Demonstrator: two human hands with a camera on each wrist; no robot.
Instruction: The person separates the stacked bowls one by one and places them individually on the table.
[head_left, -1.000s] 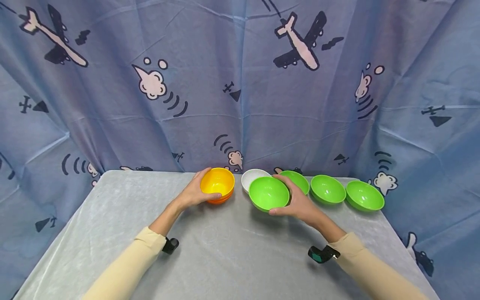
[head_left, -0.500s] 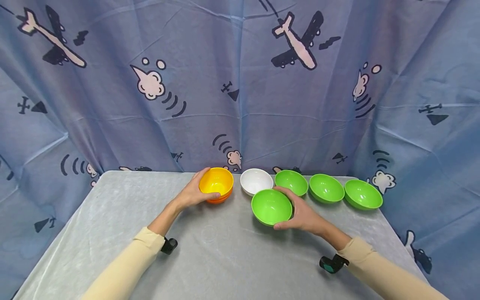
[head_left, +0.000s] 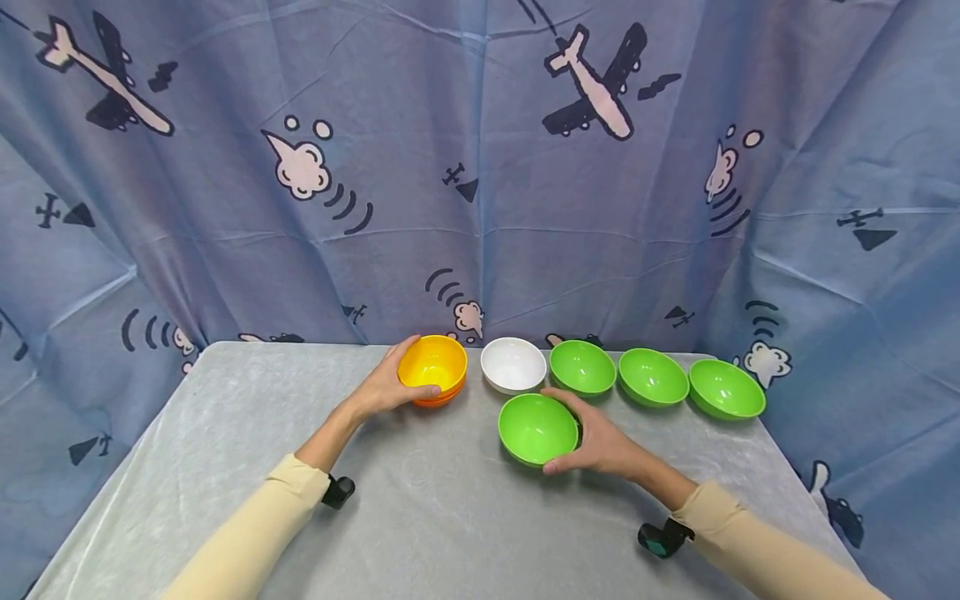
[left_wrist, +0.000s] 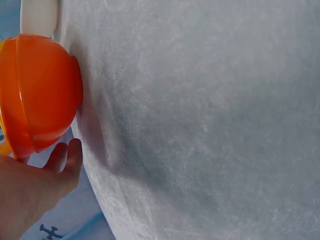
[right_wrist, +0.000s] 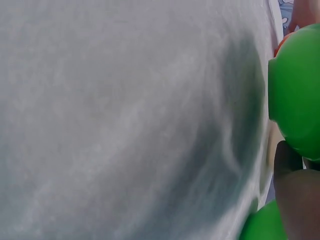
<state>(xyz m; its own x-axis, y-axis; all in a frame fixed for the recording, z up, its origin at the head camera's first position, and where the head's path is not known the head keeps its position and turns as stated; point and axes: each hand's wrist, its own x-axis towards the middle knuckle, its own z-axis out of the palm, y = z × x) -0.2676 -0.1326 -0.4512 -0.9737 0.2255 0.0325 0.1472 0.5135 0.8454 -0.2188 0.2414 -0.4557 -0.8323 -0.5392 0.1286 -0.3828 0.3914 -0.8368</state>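
With thumb and fingers around its rim, my left hand (head_left: 386,386) grips a yellow bowl (head_left: 432,360) nested in orange bowls (left_wrist: 50,95). This stack stands near the table's back edge. My right hand (head_left: 600,440) holds a green bowl (head_left: 537,428) by its right side, thumb in front and fingers behind. It sits in front of the white bowl (head_left: 513,364); whether its base touches the cloth I cannot tell. In the right wrist view the held green bowl (right_wrist: 297,90) shows its side and base.
Along the back edge, right of the white bowl, stand three more green bowls: one (head_left: 582,367), another (head_left: 653,377) and a last (head_left: 726,388) at the right corner. A grey cloth covers the table (head_left: 450,517). A patterned blue curtain (head_left: 405,167) hangs behind.
My right hand has brought the green bowl toward me and lower, away from the white bowl, which now shows fully. The left hand stays on the yellow and orange stack.
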